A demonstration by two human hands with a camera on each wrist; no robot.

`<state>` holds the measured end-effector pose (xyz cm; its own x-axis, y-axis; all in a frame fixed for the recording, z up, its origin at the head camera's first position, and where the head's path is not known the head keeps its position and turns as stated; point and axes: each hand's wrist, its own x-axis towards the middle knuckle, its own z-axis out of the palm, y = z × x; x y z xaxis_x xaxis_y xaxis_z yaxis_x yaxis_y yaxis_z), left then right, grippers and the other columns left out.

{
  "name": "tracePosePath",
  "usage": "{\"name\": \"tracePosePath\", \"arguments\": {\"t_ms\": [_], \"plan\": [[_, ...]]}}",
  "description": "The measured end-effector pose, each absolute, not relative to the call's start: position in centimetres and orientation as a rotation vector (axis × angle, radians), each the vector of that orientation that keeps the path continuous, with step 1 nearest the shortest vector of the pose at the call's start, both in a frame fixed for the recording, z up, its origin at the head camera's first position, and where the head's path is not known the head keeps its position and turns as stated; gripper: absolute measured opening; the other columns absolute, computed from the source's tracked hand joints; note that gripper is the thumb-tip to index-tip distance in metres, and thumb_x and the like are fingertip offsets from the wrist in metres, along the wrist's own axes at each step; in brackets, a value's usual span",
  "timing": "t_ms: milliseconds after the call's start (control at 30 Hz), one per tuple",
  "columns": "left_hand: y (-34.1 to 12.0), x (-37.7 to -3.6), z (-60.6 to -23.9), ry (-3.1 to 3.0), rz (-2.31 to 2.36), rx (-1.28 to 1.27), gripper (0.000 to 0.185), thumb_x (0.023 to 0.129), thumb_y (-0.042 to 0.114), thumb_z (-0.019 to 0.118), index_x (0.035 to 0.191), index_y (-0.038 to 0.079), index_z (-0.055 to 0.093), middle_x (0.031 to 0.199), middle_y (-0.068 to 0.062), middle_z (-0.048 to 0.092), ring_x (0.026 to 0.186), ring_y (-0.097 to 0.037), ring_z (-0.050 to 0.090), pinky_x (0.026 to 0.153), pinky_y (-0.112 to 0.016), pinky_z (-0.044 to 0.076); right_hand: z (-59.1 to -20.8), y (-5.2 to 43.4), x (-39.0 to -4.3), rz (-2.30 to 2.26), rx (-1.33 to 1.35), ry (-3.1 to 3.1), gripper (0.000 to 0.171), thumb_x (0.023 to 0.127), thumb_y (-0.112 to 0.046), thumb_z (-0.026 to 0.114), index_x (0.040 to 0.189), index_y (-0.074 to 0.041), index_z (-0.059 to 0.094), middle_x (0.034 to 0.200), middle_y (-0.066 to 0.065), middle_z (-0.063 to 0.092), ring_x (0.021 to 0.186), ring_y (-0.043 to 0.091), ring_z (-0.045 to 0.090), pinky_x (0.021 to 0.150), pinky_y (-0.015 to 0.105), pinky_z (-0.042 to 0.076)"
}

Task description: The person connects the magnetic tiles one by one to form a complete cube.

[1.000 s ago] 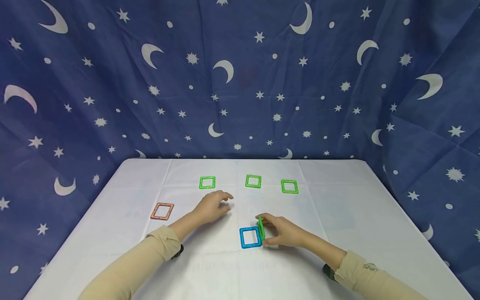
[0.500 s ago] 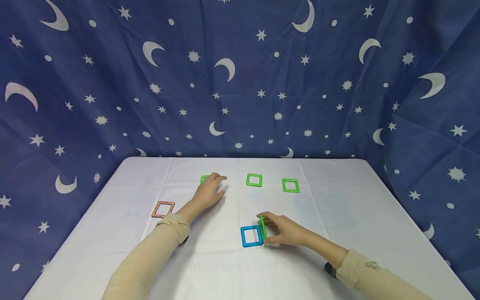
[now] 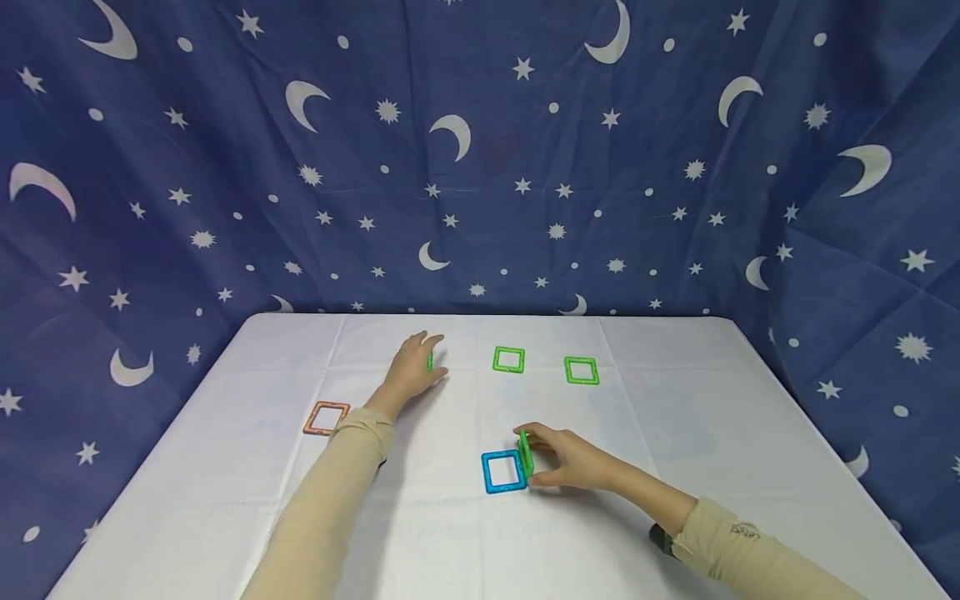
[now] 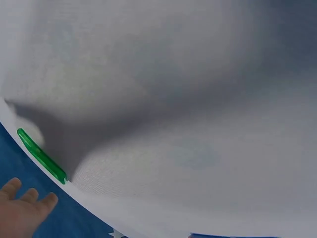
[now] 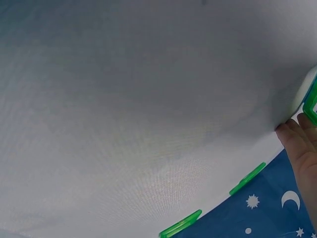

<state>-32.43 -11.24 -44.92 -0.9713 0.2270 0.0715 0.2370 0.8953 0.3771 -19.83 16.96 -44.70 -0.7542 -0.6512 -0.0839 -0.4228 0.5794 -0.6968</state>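
Green upright tile (image 3: pixel 524 454) is pinched by the right hand (image 3: pixel 568 458) at the blue tile's (image 3: pixel 502 472) edge. Another green tile (image 3: pixel 430 361) is mostly hidden under the left hand (image 3: pixel 412 371); its grip cannot be told. Open bench (image 3: pixel 675 433) is left around both.

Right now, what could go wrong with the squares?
The right hand pinches a green square upright on its edge beside the flat blue square. If the fingers slip, it may tip over or push the blue one aside. The left hand covers most of another green square far across the table. That arm is stretched out, so the hold may be weak and the square may drop.
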Motion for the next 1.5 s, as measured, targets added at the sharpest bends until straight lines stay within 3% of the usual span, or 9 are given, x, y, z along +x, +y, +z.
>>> {"name": "tracePosePath", "arguments": {"t_ms": [367, 500, 633, 800, 967, 1133, 1333, 1500], "plan": [[-11.1, -33.5, -44.5, -3.2, -0.557, -0.118, 0.069, 0.087, 0.035, 0.066, 0.144, 0.007, 0.037, 0.149, -0.03, 0.025, 0.138, -0.051, 0.02, 0.106, -0.062, 0.03, -44.7, 17.0, -20.1, -0.97, -0.87, 2.482, 0.065, 0.08, -0.02, 0.075, 0.134, -0.004, 0.043, 0.13, 0.011, 0.059, 0.122, 0.026, 0.055, 0.106, 0.043, 0.039], [-11.0, -33.5, -44.8, -3.216, -0.535, -0.105, 0.065, 0.086, 0.035, 0.066, 0.138, 0.004, 0.045, 0.14, -0.03, 0.041, 0.132, -0.047, 0.035, 0.104, -0.058, 0.036, -44.7, 17.1, -20.0, -0.97, -0.852, 2.476, 0.064, 0.08, -0.02, 0.075, 0.134, -0.004, 0.044, 0.13, 0.011, 0.058, 0.122, 0.026, 0.054, 0.106, 0.044, 0.038], [-11.2, -33.2, -45.2, -3.196, -0.527, -0.121, 0.058, 0.084, 0.034, 0.07, 0.129, 0.002, 0.054, 0.123, -0.023, 0.057, 0.112, -0.037, 0.055, 0.096, -0.049, 0.045, -44.8, 17.1, -19.9, -0.96, -0.851, 2.469, 0.064, 0.08, -0.021, 0.075, 0.134, -0.004, 0.044, 0.13, 0.011, 0.058, 0.122, 0.026, 0.054, 0.106, 0.044, 0.038], [-11.2, -33.2, -44.8, -3.175, -0.594, -0.091, 0.049, 0.081, 0.028, 0.074, 0.119, 0.0, 0.06, 0.115, -0.019, 0.063, 0.1, -0.031, 0.06, 0.091, -0.043, 0.049, -44.9, 17.3, -19.9, -0.953, -0.874, 2.473, 0.064, 0.081, -0.021, 0.075, 0.134, -0.004, 0.044, 0.13, 0.011, 0.059, 0.121, 0.026, 0.055, 0.106, 0.044, 0.039], [-11.2, -33.4, -44.3, -3.189, -0.614, -0.063, 0.047, 0.08, 0.022, 0.074, 0.117, -0.002, 0.059, 0.114, -0.017, 0.064, 0.103, -0.031, 0.058, 0.094, -0.042, 0.047, -44.8, 17.2, -19.9, -0.976, -0.883, 2.466, 0.063, 0.081, -0.021, 0.074, 0.133, -0.004, 0.044, 0.13, 0.011, 0.059, 0.121, 0.026, 0.055, 0.105, 0.044, 0.039], [-11.3, -33.1, -44.0, -3.224, -0.644, -0.068, 0.058, 0.077, 0.02, 0.074, 0.125, -0.005, 0.052, 0.115, -0.021, 0.061, 0.102, -0.032, 0.058, 0.096, -0.041, 0.047, -44.9, 17.1, -19.8, -0.971, -0.883, 2.466, 0.063, 0.082, -0.021, 0.074, 0.134, -0.003, 0.043, 0.13, 0.011, 0.058, 0.122, 0.027, 0.054, 0.106, 0.044, 0.039], [-11.1, -32.5, -43.5, -3.229, -0.741, -0.129, 0.064, 0.076, 0.003, 0.069, 0.134, -0.005, 0.044, 0.126, -0.024, 0.056, 0.114, -0.036, 0.054, 0.102, -0.044, 0.043, -44.9, 17.0, -19.6, -0.956, -0.886, 2.477, 0.064, 0.082, -0.021, 0.074, 0.134, -0.003, 0.043, 0.131, 0.012, 0.058, 0.123, 0.027, 0.054, 0.106, 0.045, 0.038], [-10.6, -31.9, -43.2, -3.181, -0.73, -0.178, 0.055, 0.081, 0.004, 0.063, 0.134, -0.005, 0.047, 0.132, -0.023, 0.053, 0.12, -0.038, 0.052, 0.105, -0.045, 0.04, -44.8, 16.9, -19.6, -0.955, -0.875, 2.49, 0.064, 0.081, -0.02, 0.074, 0.134, -0.003, 0.042, 0.13, 0.012, 0.058, 0.122, 0.027, 0.054, 0.106, 0.045, 0.038]]}}
